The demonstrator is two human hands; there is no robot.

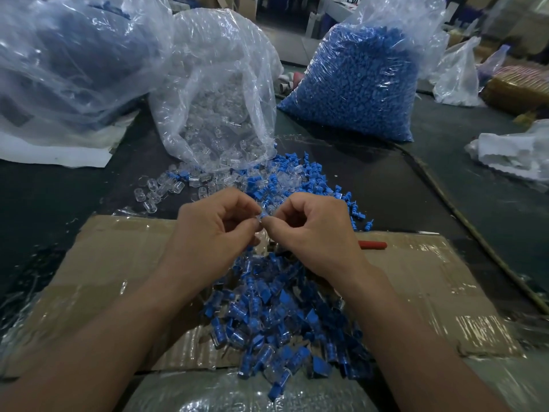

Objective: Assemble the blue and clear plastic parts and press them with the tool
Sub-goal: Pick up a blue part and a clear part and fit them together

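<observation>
My left hand (208,230) and my right hand (315,230) meet fingertip to fingertip over the cardboard, pinching one small blue and clear part (262,215) between them. Which hand holds which half is hidden by the fingers. Below my hands lies a heap of joined blue-and-clear pieces (282,316). Beyond my hands, loose blue plugs (297,179) and clear caps (166,188) are scattered on the dark table. A red-handled tool (372,245) lies on the cardboard, just right of my right hand.
A clear bag of clear caps (219,102) spills open at centre back. A bag of blue plugs (356,78) stands behind on the right. A big bag (65,55) fills the back left. Taped cardboard (118,263) covers the near table. A cable (463,221) runs along the right.
</observation>
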